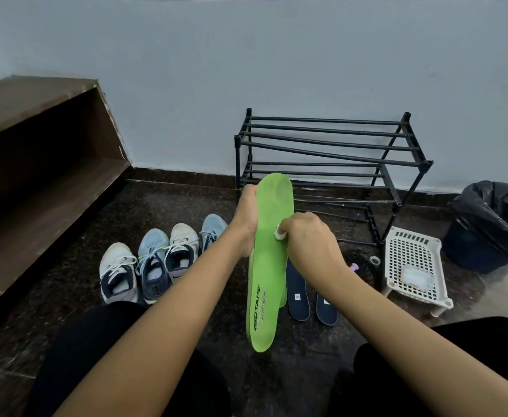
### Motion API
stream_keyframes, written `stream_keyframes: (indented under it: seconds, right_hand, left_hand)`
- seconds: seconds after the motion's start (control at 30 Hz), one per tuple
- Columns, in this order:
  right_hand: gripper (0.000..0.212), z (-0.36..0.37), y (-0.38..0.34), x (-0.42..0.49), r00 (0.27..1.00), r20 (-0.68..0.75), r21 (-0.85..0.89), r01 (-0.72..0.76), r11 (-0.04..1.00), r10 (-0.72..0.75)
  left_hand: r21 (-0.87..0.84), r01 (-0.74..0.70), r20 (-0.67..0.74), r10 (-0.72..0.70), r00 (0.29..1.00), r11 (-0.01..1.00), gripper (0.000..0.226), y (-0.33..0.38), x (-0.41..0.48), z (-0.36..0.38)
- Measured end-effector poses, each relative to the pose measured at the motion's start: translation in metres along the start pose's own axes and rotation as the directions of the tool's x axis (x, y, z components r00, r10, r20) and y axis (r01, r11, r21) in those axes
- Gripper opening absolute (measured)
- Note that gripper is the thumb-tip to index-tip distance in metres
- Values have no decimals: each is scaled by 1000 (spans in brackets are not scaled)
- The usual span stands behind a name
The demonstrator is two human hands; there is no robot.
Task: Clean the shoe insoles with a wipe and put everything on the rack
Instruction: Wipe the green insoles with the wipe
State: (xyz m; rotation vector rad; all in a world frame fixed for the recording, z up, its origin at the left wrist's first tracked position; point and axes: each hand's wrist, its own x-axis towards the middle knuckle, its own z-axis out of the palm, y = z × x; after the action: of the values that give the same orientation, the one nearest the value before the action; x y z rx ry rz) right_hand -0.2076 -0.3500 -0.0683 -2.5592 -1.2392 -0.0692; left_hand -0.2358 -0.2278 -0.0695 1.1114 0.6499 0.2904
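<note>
My left hand (246, 218) grips the left edge of a green insole (269, 266), held upright in front of me with its toe end up. My right hand (306, 239) pinches a small white wipe (279, 234) against the middle of that insole. A second green insole (283, 296) shows just behind its lower right edge. Two dark blue insoles (297, 293) (326, 308) lie on the floor under my right forearm. The black two-tier rack (334, 145) stands against the wall beyond my hands, its bars bare.
Several sneakers, white (118, 272) and light blue (153, 263), stand in a row on the dark floor at the left. A white perforated basket (415, 266) holding a wipe pack sits right of the rack. A black-lined bin (493, 224) is far right. A wooden step (36, 164) rises at left.
</note>
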Motion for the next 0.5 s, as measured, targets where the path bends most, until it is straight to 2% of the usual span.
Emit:
stream_keyframes:
  seconds: [0.07, 0.13, 0.23, 0.3, 0.37, 0.43, 0.5]
  right_hand:
    - [26, 7, 1, -3, 998, 50, 10, 24, 1000, -25]
    - [24, 10, 4, -4, 994, 106, 90, -20, 996, 10]
    - [9, 6, 21, 0, 980, 172, 391, -164, 906, 103]
    - [2, 5, 32, 1, 968, 207, 603, -240, 761, 141]
    - [8, 10, 41, 1, 943, 289, 774, -331, 540, 165]
    - [14, 21, 48, 1, 891, 434, 836, -453, 309, 131]
    - [15, 35, 51, 0, 824, 562, 800, -562, 211, 66]
  left_hand:
    - [-27, -6, -25, 5, 1000, 1000, 44, 0, 2, -3]
    - [-56, -2, -63, -2, 998, 998, 44, -2, 5, -7]
    - [-130, 14, -86, -26, 996, 991, 38, -7, 10, -12]
    - [-155, 21, -103, -37, 994, 988, 39, -13, 11, -17]
    - [-191, 37, -117, -60, 991, 981, 48, -21, 14, -24]
    - [-239, 52, -118, -82, 990, 970, 49, -30, 17, -30]
    - [-246, 66, -141, -103, 985, 967, 45, -44, 22, -37]
